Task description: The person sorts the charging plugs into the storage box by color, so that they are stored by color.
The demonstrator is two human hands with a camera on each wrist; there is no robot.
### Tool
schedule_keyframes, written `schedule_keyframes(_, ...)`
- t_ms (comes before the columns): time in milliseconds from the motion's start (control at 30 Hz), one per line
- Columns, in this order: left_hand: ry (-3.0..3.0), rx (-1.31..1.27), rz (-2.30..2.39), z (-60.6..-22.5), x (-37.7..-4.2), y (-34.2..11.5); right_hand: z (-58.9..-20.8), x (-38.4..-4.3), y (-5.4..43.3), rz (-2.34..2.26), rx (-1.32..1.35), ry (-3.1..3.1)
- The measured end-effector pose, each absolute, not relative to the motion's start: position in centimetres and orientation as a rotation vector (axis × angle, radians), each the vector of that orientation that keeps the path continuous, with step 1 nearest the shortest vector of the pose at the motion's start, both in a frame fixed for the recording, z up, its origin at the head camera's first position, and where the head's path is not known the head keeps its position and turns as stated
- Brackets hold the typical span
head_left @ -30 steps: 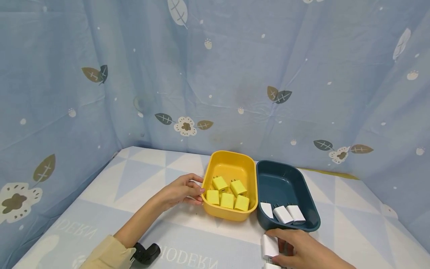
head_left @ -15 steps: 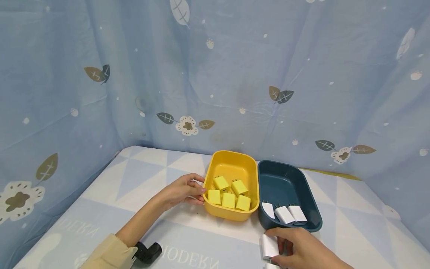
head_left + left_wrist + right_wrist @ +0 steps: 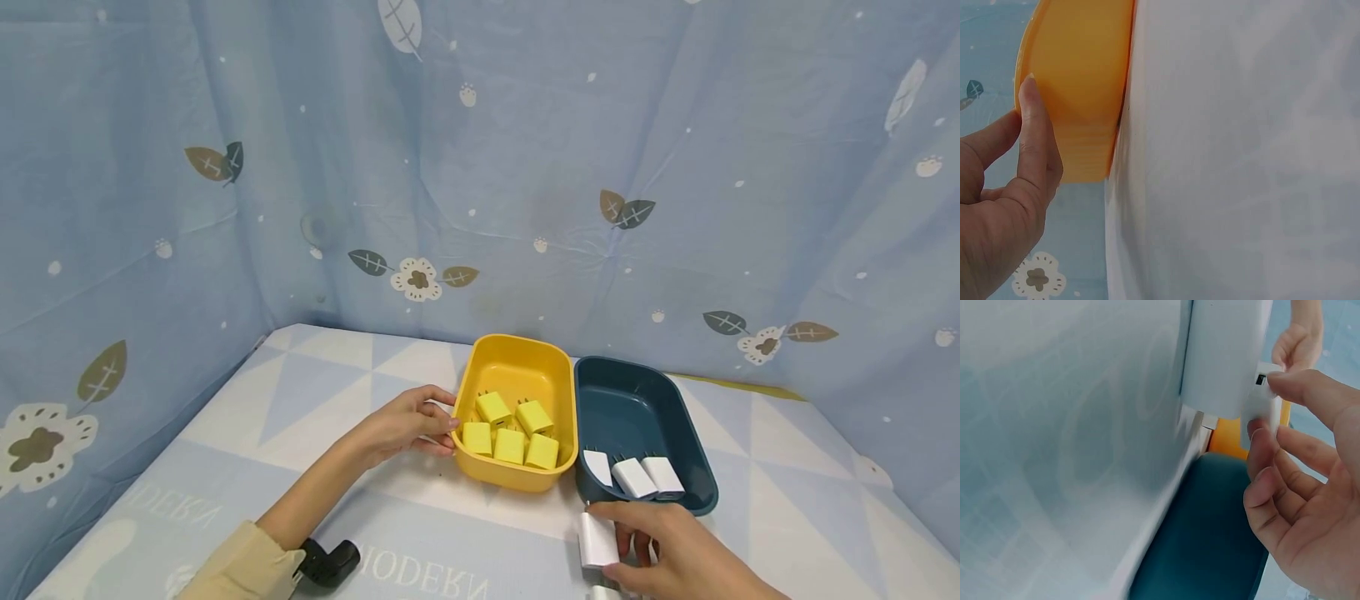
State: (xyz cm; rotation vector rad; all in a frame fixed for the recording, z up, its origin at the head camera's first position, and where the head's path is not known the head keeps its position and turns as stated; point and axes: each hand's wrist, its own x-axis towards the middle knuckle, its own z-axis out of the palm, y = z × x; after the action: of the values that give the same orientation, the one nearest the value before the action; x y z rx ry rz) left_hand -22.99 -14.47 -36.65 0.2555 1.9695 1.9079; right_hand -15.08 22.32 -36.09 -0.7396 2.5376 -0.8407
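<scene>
My left hand (image 3: 408, 423) pinches the left rim of a yellow plastic bin (image 3: 517, 350); the left wrist view shows thumb and fingers on either side of that rim. Several yellow charger plugs (image 3: 510, 447) lie inside it. With thumb and fingertips my right hand (image 3: 667, 546) holds a white charger plug (image 3: 597, 542), its USB port (image 3: 1260, 379) visible in the right wrist view. Just in front of it, partly cut off by the frame, is another white charger plug (image 3: 603, 592). A dark blue bin (image 3: 645, 392) holds 3 white charger plugs (image 3: 633, 478) at its near end.
Both bins stand side by side on a patterned cloth (image 3: 420, 533) near the back. A blue curtain (image 3: 525, 167) hangs behind and around the table. Beside the left sleeve (image 3: 243, 567) a black device (image 3: 330, 564) shows at the forearm.
The white plug in my right hand has moved slightly away from the plug in front of it, toward the dark blue bin. My left hand stays on the yellow bin's rim.
</scene>
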Motion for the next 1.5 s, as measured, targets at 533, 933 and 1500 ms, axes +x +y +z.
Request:
schedule_keyframes(533, 1.949, 0.263, 1.919, -36.5, -23.2, -14.5, -33.9, -14.7, 22.5, -0.880, -0.890, 2.565)
schedule_keyframes(933, 1.963, 0.270, 1.912, -36.6, -23.0, -14.7, -32.7, -16.1, 23.2, -0.891, -1.251, 2.735)
schedule_keyframes(1500, 1.961, 0.255, 1.916, -36.7, -23.0, -14.5, -31.0, -19.8, 24.2, -0.825, -1.222, 2.812)
